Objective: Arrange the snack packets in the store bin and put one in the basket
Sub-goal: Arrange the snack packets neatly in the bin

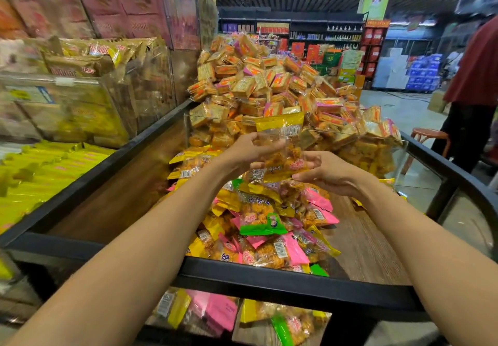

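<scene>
I hold one clear snack packet with yellow ends upright above the bin. My left hand grips its left edge, and my right hand pinches its lower right corner. Below my hands lies a heap of snack packets with yellow, pink and green ends, inside the black-rimmed store bin. No basket is in view.
Behind a glass divider rises a tall pile of orange biscuit packs. Yellow packets fill the left bin, with clear boxes of goods above. More packets lie on a lower shelf. A person stands by a stool at right.
</scene>
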`<action>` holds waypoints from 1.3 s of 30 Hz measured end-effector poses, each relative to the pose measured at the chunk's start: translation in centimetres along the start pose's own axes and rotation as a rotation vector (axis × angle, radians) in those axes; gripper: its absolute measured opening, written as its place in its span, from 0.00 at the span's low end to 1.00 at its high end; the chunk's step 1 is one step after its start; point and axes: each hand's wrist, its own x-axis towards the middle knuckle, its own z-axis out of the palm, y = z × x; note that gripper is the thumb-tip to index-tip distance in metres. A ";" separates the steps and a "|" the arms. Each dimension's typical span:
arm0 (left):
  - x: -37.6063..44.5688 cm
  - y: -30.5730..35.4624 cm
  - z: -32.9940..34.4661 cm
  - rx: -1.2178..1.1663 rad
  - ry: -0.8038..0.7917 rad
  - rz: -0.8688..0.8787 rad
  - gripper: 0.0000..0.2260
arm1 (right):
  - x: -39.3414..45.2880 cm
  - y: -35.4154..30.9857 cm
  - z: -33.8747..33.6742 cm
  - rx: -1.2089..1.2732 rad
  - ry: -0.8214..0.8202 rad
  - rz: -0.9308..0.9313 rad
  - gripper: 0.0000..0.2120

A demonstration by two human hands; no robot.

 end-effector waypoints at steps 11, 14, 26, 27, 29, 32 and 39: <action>-1.0 -0.3 -0.2 0.205 -0.114 -0.022 0.38 | -1.1 -1.2 1.3 0.169 0.037 -0.011 0.14; -1.1 -0.1 -0.2 0.157 -0.128 -0.047 0.36 | -1.4 -1.3 1.4 0.116 0.009 -0.006 0.16; -0.5 -0.6 -0.2 0.090 -0.077 -0.038 0.32 | -1.2 -1.5 1.6 0.128 0.106 -0.028 0.38; -0.4 -0.6 -0.1 0.064 -0.073 -0.043 0.32 | -1.0 -1.5 1.6 0.154 0.127 -0.039 0.38; -0.4 -0.4 0.1 0.065 -0.038 0.000 0.31 | -0.8 -1.6 1.7 0.192 0.182 -0.094 0.31; -0.1 -0.2 0.6 0.174 0.129 0.219 0.20 | -0.6 -1.4 1.6 0.158 0.321 -0.165 0.31; 0.1 -0.2 2.3 -0.109 0.064 0.171 0.15 | -0.9 -1.5 4.4 -0.512 0.430 -0.447 0.33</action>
